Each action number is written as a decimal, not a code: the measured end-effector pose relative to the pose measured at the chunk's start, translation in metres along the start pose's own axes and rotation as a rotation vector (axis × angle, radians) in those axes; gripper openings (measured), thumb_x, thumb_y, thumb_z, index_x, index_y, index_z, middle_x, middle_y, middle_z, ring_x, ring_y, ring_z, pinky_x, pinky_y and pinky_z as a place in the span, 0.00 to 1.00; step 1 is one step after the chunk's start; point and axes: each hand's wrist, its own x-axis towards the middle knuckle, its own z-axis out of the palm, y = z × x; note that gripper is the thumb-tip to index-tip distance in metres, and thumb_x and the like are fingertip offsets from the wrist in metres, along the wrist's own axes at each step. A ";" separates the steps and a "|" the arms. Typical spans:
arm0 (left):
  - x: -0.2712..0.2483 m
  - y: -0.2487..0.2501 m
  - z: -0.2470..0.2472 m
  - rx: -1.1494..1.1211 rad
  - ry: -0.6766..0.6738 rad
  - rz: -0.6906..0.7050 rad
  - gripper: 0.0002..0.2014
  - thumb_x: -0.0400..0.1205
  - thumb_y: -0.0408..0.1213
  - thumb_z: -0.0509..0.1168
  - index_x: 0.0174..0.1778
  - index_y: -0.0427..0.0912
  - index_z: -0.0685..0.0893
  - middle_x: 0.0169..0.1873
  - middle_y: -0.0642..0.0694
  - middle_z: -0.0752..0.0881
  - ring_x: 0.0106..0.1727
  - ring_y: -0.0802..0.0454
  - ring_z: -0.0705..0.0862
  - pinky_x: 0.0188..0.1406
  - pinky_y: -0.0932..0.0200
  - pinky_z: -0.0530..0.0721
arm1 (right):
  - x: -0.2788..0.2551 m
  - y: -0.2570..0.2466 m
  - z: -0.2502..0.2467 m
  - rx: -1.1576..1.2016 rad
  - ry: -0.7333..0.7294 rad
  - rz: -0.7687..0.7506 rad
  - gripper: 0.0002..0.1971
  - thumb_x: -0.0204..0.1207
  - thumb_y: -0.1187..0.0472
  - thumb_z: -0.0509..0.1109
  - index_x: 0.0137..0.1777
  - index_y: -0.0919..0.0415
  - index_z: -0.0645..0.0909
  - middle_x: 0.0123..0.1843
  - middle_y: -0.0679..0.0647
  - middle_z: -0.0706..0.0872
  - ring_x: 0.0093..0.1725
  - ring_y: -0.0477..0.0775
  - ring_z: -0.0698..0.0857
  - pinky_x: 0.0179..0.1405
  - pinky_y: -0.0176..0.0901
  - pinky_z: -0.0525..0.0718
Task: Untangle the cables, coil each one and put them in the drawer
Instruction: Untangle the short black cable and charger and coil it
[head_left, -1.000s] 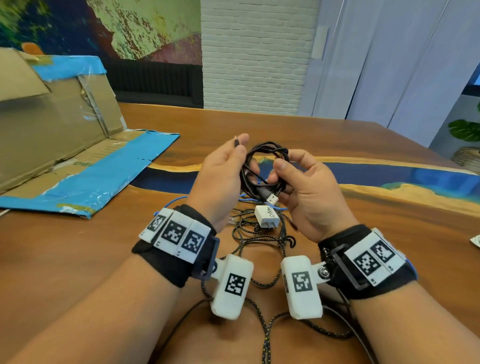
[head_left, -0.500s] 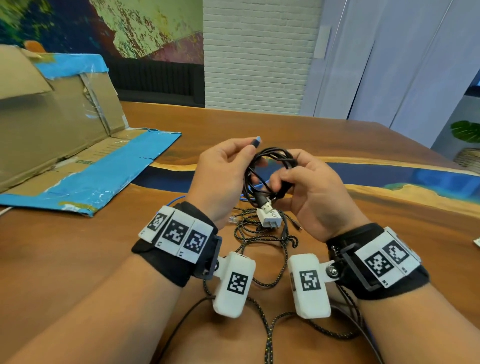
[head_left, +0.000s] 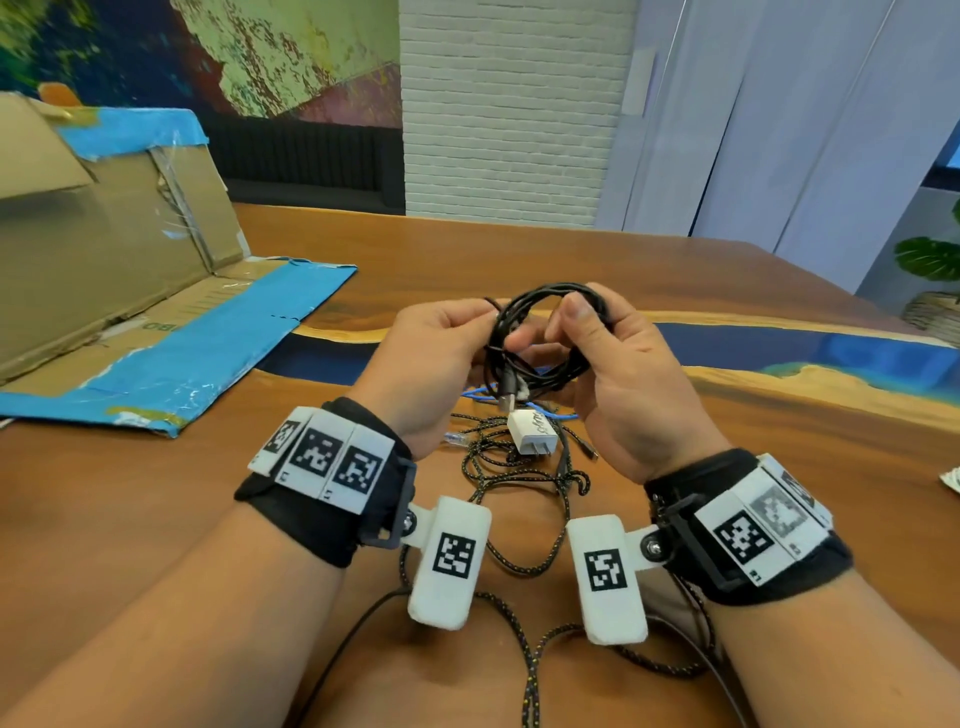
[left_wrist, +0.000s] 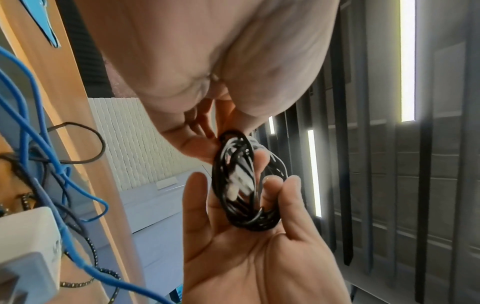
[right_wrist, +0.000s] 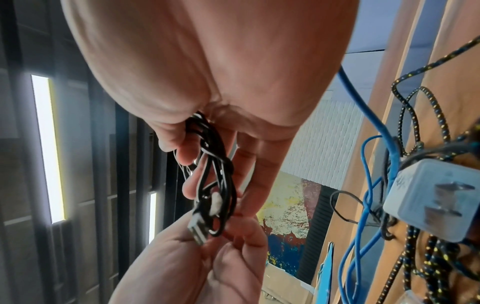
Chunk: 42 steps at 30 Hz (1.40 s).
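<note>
A black cable (head_left: 543, 332), wound into a small coil, hangs above the table between both hands. My right hand (head_left: 563, 325) grips the coil, thumb over its top and fingers through the loop; the left wrist view shows those fingers curled round the coil (left_wrist: 244, 185). My left hand (head_left: 480, 322) pinches the coil's left side. The cable's USB plug (head_left: 508, 401) dangles below the coil and also shows in the right wrist view as USB plug (right_wrist: 198, 230). On the table (head_left: 675, 467) lies a tangle: a blue cable (head_left: 485, 397), a black-and-yellow braided cable (head_left: 498, 467) and a white charger (head_left: 532, 434).
An opened cardboard box (head_left: 119, 270) with blue tape lies at the left of the table. The braided cable trails towards me between my forearms. A potted plant (head_left: 930, 260) stands at the far right. No drawer is in view.
My left hand, which held the cable's free end up beside the coil, has brought it down to the coil's left side. Both hands lifted the coil slightly.
</note>
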 end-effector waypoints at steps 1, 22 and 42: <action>-0.001 0.000 0.001 0.014 -0.053 -0.004 0.12 0.90 0.31 0.61 0.52 0.33 0.90 0.39 0.44 0.89 0.37 0.51 0.85 0.35 0.61 0.85 | 0.000 -0.001 -0.001 -0.009 0.009 -0.007 0.13 0.84 0.53 0.62 0.45 0.63 0.77 0.43 0.62 0.89 0.45 0.61 0.86 0.51 0.63 0.91; -0.012 0.003 0.019 -0.211 -0.054 0.031 0.21 0.86 0.24 0.62 0.75 0.43 0.77 0.41 0.41 0.90 0.43 0.48 0.88 0.49 0.55 0.89 | 0.006 -0.002 -0.011 -0.152 0.179 0.152 0.16 0.91 0.53 0.61 0.41 0.56 0.80 0.30 0.53 0.80 0.30 0.49 0.80 0.36 0.48 0.85; -0.002 0.002 0.008 -0.227 0.093 -0.002 0.18 0.89 0.25 0.58 0.73 0.43 0.82 0.56 0.35 0.92 0.47 0.51 0.90 0.52 0.58 0.91 | 0.005 0.002 -0.007 -0.273 0.245 -0.009 0.15 0.84 0.62 0.73 0.69 0.51 0.87 0.48 0.55 0.91 0.38 0.52 0.88 0.35 0.45 0.90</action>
